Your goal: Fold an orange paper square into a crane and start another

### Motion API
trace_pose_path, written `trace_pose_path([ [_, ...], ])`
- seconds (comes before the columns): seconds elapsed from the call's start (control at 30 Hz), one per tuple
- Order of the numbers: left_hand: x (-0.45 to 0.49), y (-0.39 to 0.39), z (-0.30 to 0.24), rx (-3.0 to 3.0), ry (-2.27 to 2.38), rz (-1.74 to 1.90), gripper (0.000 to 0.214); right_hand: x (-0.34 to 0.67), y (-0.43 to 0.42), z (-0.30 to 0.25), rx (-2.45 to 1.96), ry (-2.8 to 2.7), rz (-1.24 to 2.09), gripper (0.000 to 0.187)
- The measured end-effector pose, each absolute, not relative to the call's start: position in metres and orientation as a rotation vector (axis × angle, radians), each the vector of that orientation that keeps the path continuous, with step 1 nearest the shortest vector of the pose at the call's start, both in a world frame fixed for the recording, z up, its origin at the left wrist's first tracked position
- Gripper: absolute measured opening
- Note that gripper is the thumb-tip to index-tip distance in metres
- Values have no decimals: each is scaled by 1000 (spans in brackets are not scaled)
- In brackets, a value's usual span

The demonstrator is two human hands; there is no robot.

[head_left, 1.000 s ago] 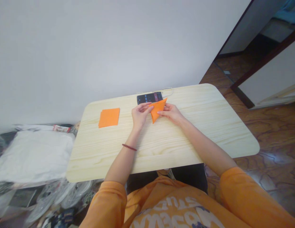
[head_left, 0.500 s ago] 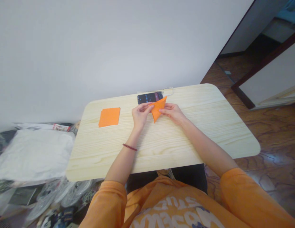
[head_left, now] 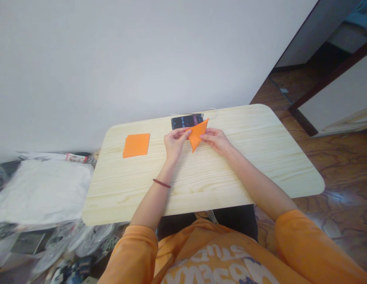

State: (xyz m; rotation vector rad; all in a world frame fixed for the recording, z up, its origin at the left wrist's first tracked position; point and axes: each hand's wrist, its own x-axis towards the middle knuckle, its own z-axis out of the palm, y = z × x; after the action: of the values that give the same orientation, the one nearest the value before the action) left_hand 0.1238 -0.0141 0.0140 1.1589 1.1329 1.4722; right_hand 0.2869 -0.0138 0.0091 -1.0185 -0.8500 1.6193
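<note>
With the fingers of our left hand [head_left: 175,144] and right hand [head_left: 217,141], we are grasping the orange paper [head_left: 198,133] over the tabletop [head_left: 213,177]. Our right hand is pinching slightly nearer its edge than before, so probably we are adjusting the hold for shaping it.

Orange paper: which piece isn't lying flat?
The pointed piece, pinched between left hand and right hand; the square sheets lie flat, stacked on the table.

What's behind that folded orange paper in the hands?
Behind the folded orange paper, a lit phone lies on the table, its near edge partly covered; whatever else the paper hides cannot be seen.
</note>
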Motion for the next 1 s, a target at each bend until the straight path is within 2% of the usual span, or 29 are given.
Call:
trace_pose_path([
  [0.67, 126, -14, 9, 978, 1151, 1371, 36, 286, -12, 7, -1071, -834, 1489, 37],
  [1.0, 128, -14, 9, 961, 1131, 1442, 32, 285, -12, 7, -1061, -856, 1488, 38],
])
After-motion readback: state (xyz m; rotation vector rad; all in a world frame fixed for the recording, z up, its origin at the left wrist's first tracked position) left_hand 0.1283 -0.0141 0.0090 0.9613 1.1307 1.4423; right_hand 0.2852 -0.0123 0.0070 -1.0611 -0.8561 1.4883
